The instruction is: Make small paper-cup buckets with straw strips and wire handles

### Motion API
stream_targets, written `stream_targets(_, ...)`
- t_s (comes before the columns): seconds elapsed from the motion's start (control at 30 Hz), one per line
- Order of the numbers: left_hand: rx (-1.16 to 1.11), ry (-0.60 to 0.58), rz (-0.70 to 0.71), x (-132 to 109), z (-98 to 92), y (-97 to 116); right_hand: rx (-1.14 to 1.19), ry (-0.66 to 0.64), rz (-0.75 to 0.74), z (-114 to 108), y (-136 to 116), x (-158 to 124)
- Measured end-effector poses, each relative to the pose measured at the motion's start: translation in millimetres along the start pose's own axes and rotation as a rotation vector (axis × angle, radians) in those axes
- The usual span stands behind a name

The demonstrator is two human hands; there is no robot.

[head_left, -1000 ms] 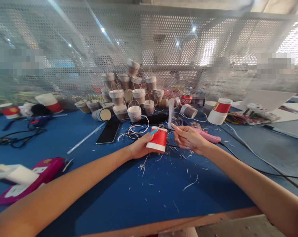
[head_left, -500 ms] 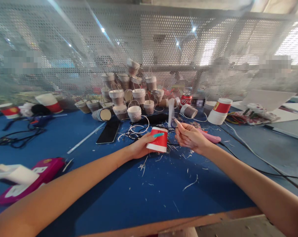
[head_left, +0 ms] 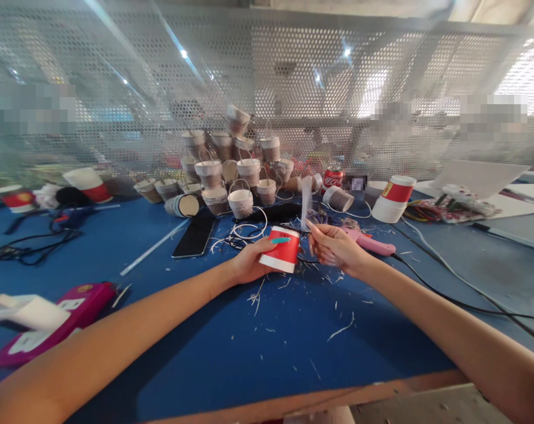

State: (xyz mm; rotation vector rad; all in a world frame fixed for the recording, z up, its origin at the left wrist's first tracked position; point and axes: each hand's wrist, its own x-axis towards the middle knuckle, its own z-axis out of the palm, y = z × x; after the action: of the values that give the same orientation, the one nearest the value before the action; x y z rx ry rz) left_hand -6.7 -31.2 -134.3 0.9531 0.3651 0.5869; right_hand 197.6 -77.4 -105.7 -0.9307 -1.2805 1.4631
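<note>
A red and white paper cup (head_left: 283, 253) is gripped in my left hand (head_left: 253, 259), with the thumb lying across its red side. The cup is tilted, held just above the blue table. To its right is my right hand (head_left: 333, 244), thumb and fingers pinched together; what lies between the fingertips, if anything, is too small to make out. Its fingertips are close to the lower end of an upright bundle of translucent sticks (head_left: 306, 200). Behind that hand lies a pink glue gun (head_left: 373, 244), partly covered by it.
Small handled buckets (head_left: 249, 172) are piled at the back. A phone (head_left: 193, 235) lies left of the cup, a power strip (head_left: 79, 306) further left. Stacked cups (head_left: 393, 200) and a red can (head_left: 333, 178) stand at right. Cords and white scraps litter the blue table (head_left: 267, 353).
My right hand has moved a little left, its fingertips closer to the cup and lower than before. The cup in my left hand has shifted slightly left and tilted a bit more.
</note>
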Motion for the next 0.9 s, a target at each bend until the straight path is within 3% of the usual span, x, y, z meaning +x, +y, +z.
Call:
stream_targets(0.13, -0.031, -0.005, -0.039, 0.0, -5.7, -0.4, -0.023, 0.009, 0.003, 2.0, -0.1, -0.4)
stream_targets(0.5, 0.062, -0.063, 0.051, 0.5, 1.0, -0.2, -0.025, 0.006, -0.038, 1.4, 0.5, -1.2)
stream_targets(0.9, 0.008, -0.161, 0.054, 2.1, -2.0, -1.7, 0.001, -0.044, -0.054, 3.4, 1.0, -2.0)
